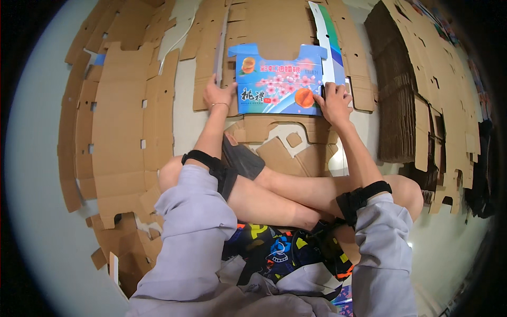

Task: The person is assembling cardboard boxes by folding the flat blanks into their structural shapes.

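A blue printed cardboard carton [285, 87] with pink blossoms and orange fruit lies in front of my crossed legs, its near part partly folded. Long side flaps rise along it, the right one [328, 39] showing green, white and blue. My left hand [219, 95] grips the carton's left side flap, thumb toward the printed panel. At the right edge my right hand [336, 104] has its fingers bent over the side flap and its thumb by the printed fruit. The undersides of both hands are hidden.
Flat brown cardboard blanks [124, 116] lie at the left. A tall stack of cut cardboard [397, 90] stands at the right. Beneath and before the carton are more brown sheets [277, 153], and a thin white cable [177, 45] runs at the far left.
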Motion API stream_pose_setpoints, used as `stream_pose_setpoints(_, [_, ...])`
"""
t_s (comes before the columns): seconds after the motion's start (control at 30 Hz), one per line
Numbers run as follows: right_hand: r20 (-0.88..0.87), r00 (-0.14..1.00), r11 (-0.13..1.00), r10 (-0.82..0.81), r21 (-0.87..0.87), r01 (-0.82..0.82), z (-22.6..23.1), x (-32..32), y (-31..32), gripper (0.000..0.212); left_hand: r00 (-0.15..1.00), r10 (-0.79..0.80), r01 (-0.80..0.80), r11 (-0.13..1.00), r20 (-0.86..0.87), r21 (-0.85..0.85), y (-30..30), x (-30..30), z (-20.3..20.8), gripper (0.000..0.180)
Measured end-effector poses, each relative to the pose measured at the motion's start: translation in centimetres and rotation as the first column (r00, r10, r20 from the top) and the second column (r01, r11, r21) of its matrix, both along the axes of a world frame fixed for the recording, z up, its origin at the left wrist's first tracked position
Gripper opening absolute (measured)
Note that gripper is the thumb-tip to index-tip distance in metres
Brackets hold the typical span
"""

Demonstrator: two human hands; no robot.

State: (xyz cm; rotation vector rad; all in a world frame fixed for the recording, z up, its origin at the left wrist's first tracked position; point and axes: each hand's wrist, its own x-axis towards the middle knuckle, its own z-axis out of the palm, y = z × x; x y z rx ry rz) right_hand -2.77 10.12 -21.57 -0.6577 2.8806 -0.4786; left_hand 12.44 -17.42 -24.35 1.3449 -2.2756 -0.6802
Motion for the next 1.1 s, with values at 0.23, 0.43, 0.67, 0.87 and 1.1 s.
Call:
stream_pose_setpoints(0.23, [-0.015, 1.0, 1.0, -0.022, 0.018, 0.022, -0.4, -0.2, 0.7, 0.053, 0.999, -0.034, 0.033, 0.996, 0.014, 0.085, 2.6, -0.5, 2.2, 0.085])
stream_pose_setpoints(0.43, [0.002, 1.0, 0.998, -0.03, -0.054, 0.03, -0.3, 0.2, 0.2, 0.066, 0.907, -0.144, 0.197, 0.976, 0.397, -0.096, 3.5, -0.7, 0.8, 0.068])
stream_pose_setpoints(0.67, [-0.086, 0.995, 0.998, 0.058, -0.014, -0.06, -1.3, -0.4, 0.6, 0.07, 0.884, -0.22, 0.227, 0.973, 0.414, 0.032, 3.9, -1.4, 0.0, 0.062])
stream_pose_setpoints(0.87, [-0.141, 0.99, 0.997, -0.015, -0.072, 0.005, -2.2, 0.3, 0.5, 0.064, 0.895, -0.161, 0.17, 0.985, 0.417, 0.015, 3.8, -1.3, -0.4, 0.062])
stream_pose_setpoints(1.1, [-0.036, 0.995, 0.859, -0.091, -0.509, 0.06, -1.7, -1.1, 1.2, 0.039, 0.913, -0.134, 0.143, 0.99, 0.384, 0.006, 3.7, -1.4, -0.3, 0.063])
